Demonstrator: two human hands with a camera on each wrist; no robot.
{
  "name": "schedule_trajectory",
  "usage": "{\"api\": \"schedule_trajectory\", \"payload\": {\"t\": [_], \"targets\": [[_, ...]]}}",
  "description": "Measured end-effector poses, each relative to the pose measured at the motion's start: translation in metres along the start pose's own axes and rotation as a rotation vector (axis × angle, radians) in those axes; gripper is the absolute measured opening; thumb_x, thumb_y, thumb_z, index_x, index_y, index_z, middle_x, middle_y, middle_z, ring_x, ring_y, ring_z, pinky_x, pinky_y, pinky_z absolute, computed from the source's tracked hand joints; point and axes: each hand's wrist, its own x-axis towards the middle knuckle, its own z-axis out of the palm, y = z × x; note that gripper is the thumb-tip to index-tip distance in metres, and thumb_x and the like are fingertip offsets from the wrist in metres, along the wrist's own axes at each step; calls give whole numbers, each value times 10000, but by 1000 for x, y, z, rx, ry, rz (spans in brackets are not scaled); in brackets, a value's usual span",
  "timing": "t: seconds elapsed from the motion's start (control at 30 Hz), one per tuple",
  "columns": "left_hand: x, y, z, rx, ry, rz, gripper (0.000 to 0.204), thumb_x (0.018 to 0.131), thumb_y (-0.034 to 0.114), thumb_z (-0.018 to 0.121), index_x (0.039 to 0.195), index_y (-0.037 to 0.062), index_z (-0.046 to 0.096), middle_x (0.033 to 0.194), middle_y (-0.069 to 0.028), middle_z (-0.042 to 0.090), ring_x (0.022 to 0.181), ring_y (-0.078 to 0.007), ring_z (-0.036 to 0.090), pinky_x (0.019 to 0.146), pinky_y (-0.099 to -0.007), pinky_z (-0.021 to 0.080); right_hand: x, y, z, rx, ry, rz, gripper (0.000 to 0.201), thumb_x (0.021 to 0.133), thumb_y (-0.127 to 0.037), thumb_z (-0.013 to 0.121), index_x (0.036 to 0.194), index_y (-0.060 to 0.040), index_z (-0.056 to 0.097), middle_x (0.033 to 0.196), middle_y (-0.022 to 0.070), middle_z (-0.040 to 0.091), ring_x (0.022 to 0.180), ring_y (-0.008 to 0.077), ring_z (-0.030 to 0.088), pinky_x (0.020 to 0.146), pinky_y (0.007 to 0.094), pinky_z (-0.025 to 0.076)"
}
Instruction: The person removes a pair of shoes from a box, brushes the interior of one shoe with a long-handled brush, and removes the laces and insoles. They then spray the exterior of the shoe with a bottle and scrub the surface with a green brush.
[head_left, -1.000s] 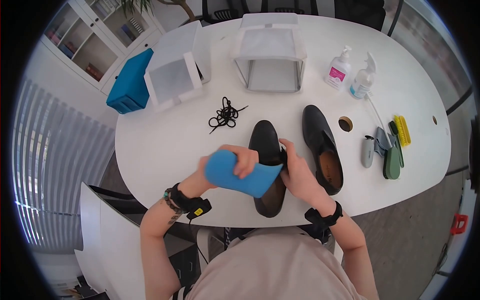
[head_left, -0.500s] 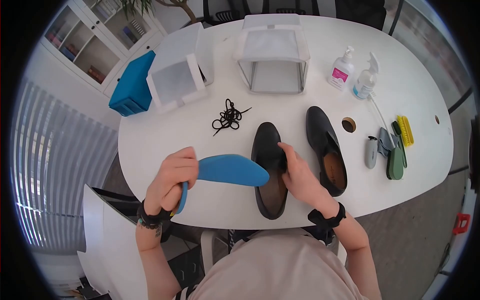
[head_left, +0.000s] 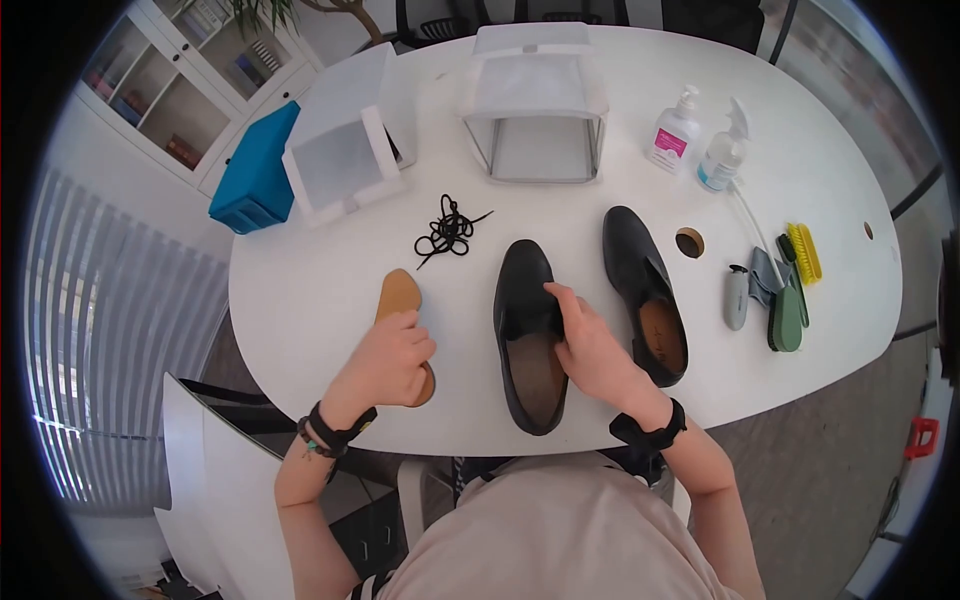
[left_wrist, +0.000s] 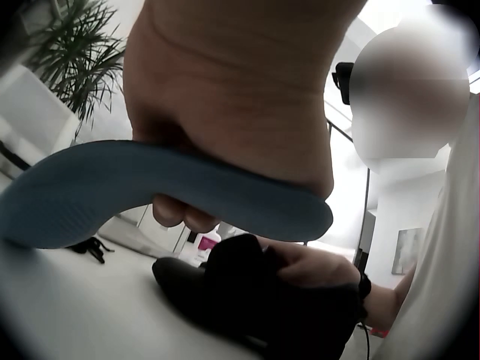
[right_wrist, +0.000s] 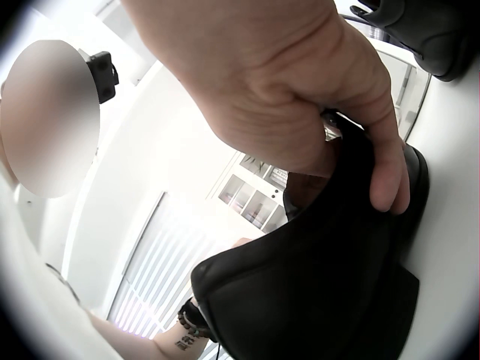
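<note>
A pale pink top (head_left: 560,525) is worn with black wrist straps (head_left: 655,436) and a beaded bracelet (right_wrist: 193,324).

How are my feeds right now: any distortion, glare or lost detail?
Head: fisheye bends the blinds and the corners go black, but the shoe in the right hand reads clearly; left wrist: dim, that shoe sunk nearly to black, the insole a muted blue; right wrist: background washed out white, shoe mostly dark.
</note>
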Motion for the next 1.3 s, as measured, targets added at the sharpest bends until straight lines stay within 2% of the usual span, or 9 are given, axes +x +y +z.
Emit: {"api": "schedule_trajectory", "payload": {"t": [0.23, 0.43, 0.57, 0.63, 0.7, 0.9, 1.0, 1.2, 1.3], "targets": [[1, 7, 47, 2, -151, -29, 115, 651, 59, 656, 756, 12, 662, 807, -137, 567, 823, -349, 570, 736, -456, 500, 0, -2, 1, -3, 16, 19, 743, 886, 119, 568, 1589, 6, 359, 1365, 363, 590, 1162, 557, 627, 1023, 575, 513], [22, 20, 22, -56, -148, -151, 236, 705, -45, 648, 935, 7, 664, 955, -128, 593, 903, -352, 622, 801, -441, 532, -15, -31, -26, 12, -8, 61, 705, 922, 76, 613, 1577, 14, 362, 1398, 351, 553, 1147, 544, 648, 981, 570, 551], [69, 53, -22, -180, 137, -35, 233, 756, -43, 686, 973, 20, 632, 990, -122, 580, 961, -342, 635, 838, -423, 542, -28, -29, -72, -272, 221, -76, 471, 921, 39, 675, 1373, 23, 542, 1293, 290, 591, 1060, 501, 670, 889, 557, 562], [98, 70, -31, -241, 221, 32, 213, 769, -37, 696, 958, 26, 622, 991, -122, 575, 977, -335, 634, 848, -417, 540, -26, -23, -96, -341, 361, 123, 361, 906, 7, 735, 1236, 17, 591, 1184, 259, 615, 1022, 494, 670, 865, 556, 559], [126, 88, -31, -308, 149, 257, 258, 814, -55, 671, 1059, 20, 693, 1118, -113, 662, 1040, -330, 643, 916, -443, 546, -30, 7, -115, -516, 343, 143, 406, 883, -22, 787, 1230, 18, 578, 1156, 260, 638, 1026, 495, 676, 863, 552, 562], [178, 126, 31, -305, -229, 347, 333, 869, -42, 655, 1198, -41, 704, 1232, -140, 674, 1229, -308, 618, 1070, -424, 506, -33, 62, -123, -486, 169, 286, 320, 827, -56, 790, 1070, 69, 623, 961, 315, 720, 960, 532, 697, 855, 575, 570], [189, 131, 52, -310, -136, 351, 406, 870, -43, 649, 1274, -47, 693, 1264, -146, 676, 1235, -321, 620, 1075, -434, 508, -31, 57, -123, -425, 132, 270, 205, 824, -36, 726, 938, 94, 616, 887, 347, 698, 934, 552, 686, 832, 576, 570], [208, 126, 57, -245, -394, 331, 226, 914, -4, 647, 1127, -32, 720, 1193, -167, 700, 1171, -331, 652, 1041, -453, 541, -28, 52, -110, -315, 94, 255, 172, 831, -26, 686, 881, 111, 595, 841, 354, 680, 886, 558, 686, 787, 556, 572], [213, 121, 73, -259, -342, 415, 142, 970, 59, 621, 1041, -16, 719, 1141, -163, 702, 1128, -330, 664, 1027, -453, 555, -26, 53, -110, -290, 99, 254, 171, 831, -21, 681, 879, 116, 591, 833, 347, 685, 846, 546, 694, 760, 535, 578]]}}
